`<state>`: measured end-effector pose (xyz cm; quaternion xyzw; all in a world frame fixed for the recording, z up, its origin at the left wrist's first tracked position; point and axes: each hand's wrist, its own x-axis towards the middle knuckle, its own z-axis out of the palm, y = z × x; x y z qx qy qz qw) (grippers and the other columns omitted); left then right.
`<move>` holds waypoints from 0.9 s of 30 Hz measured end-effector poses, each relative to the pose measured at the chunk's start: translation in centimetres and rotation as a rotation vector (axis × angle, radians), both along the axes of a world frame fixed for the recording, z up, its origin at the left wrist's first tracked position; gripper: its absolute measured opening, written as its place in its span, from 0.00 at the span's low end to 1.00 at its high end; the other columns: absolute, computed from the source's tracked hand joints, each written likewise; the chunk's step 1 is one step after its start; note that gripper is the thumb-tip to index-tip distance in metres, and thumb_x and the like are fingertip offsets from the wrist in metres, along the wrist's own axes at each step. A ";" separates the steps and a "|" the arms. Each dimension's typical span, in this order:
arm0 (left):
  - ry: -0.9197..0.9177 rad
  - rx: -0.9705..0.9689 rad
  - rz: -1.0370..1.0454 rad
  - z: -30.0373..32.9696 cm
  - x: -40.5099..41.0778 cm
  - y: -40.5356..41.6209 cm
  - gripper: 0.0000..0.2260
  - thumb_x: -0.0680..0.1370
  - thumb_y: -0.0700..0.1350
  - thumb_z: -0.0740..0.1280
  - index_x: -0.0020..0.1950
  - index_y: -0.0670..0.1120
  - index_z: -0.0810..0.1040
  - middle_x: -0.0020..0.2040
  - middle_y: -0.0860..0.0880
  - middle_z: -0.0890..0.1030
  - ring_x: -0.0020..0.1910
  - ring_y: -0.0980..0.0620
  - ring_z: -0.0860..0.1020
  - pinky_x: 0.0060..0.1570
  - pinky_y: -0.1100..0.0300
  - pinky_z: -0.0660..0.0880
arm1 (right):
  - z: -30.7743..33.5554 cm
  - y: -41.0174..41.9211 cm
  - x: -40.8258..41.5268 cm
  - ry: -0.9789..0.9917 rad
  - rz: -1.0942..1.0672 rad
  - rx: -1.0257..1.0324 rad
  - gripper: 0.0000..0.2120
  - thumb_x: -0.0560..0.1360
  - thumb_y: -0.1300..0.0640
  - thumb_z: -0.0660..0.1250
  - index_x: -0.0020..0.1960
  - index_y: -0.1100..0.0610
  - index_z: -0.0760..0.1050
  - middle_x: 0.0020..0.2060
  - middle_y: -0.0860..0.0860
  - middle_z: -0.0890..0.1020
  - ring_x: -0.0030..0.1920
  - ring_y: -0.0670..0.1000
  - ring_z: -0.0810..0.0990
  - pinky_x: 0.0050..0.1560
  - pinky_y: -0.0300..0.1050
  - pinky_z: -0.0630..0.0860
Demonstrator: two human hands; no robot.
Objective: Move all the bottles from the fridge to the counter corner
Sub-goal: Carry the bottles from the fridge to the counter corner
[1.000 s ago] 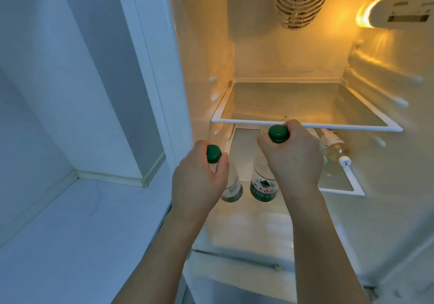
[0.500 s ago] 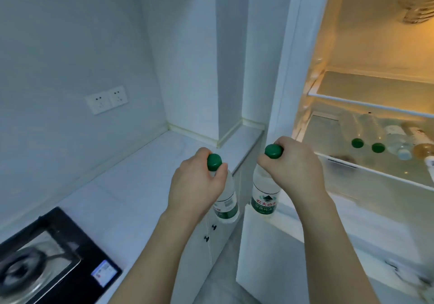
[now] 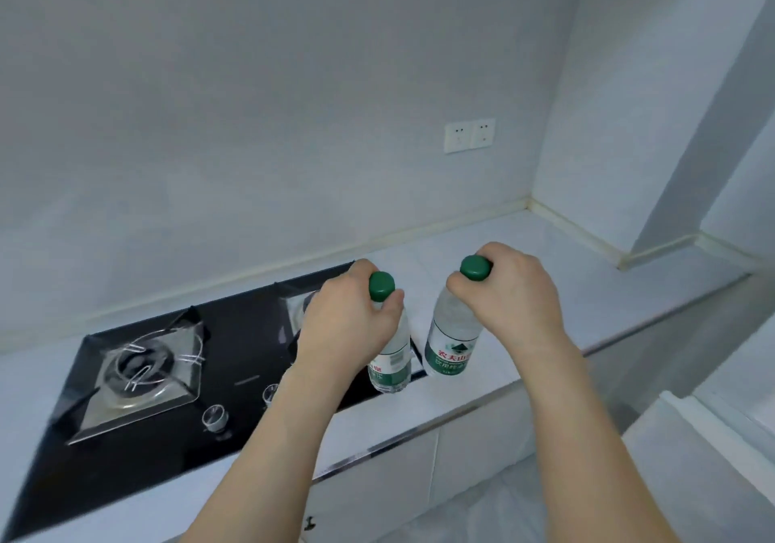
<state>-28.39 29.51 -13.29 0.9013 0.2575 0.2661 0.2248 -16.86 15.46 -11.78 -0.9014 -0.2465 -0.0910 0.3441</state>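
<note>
Fingers (image 3: 392, 297) of left hand (image 3: 344, 328) clenched round neck of left bottle (image 3: 392, 360); right hand (image 3: 516, 295) likewise on right bottle (image 3: 451, 345). 2 green caps up. Both over counter (image 3: 587, 291) beside black stove (image 3: 167, 374), perhaps not touching down. Corner further right.

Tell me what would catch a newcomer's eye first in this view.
Two green-capped water bottles at centre: the left hand grips the left bottle over the black gas hob, and the right hand grips the right bottle over the white counter. The counter corner behind them lies bare.
</note>
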 end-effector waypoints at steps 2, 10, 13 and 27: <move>0.008 -0.002 0.071 -0.1 -2.5 1.7 0.10 0.75 0.54 0.66 0.49 0.49 0.73 0.36 0.51 0.77 0.38 0.47 0.76 0.36 0.57 0.71 | -0.2 2.6 -1.3 -0.001 0.091 -0.002 0.10 0.66 0.50 0.67 0.39 0.56 0.73 0.33 0.51 0.77 0.37 0.56 0.76 0.35 0.45 0.72; 0.027 -0.027 0.396 -0.5 -11.8 5.5 0.09 0.75 0.54 0.67 0.48 0.49 0.74 0.33 0.53 0.76 0.34 0.53 0.76 0.33 0.58 0.71 | -1.0 11.6 -6.1 -0.008 0.477 -0.058 0.09 0.67 0.48 0.67 0.40 0.54 0.74 0.35 0.48 0.77 0.38 0.54 0.75 0.36 0.45 0.72; 0.021 -0.019 0.490 -0.6 -15.0 6.4 0.09 0.75 0.53 0.67 0.49 0.50 0.74 0.34 0.54 0.76 0.35 0.56 0.75 0.32 0.61 0.69 | -1.3 14.3 -8.3 -0.015 0.594 -0.072 0.10 0.67 0.48 0.67 0.39 0.54 0.72 0.33 0.48 0.76 0.36 0.54 0.75 0.34 0.45 0.70; 0.009 -0.088 0.731 -1.1 -34.2 14.8 0.08 0.74 0.53 0.67 0.46 0.50 0.74 0.35 0.52 0.77 0.36 0.50 0.76 0.34 0.57 0.73 | -2.3 28.0 -27.1 -0.035 0.913 -0.151 0.08 0.68 0.49 0.67 0.41 0.53 0.75 0.34 0.48 0.78 0.37 0.52 0.77 0.36 0.47 0.75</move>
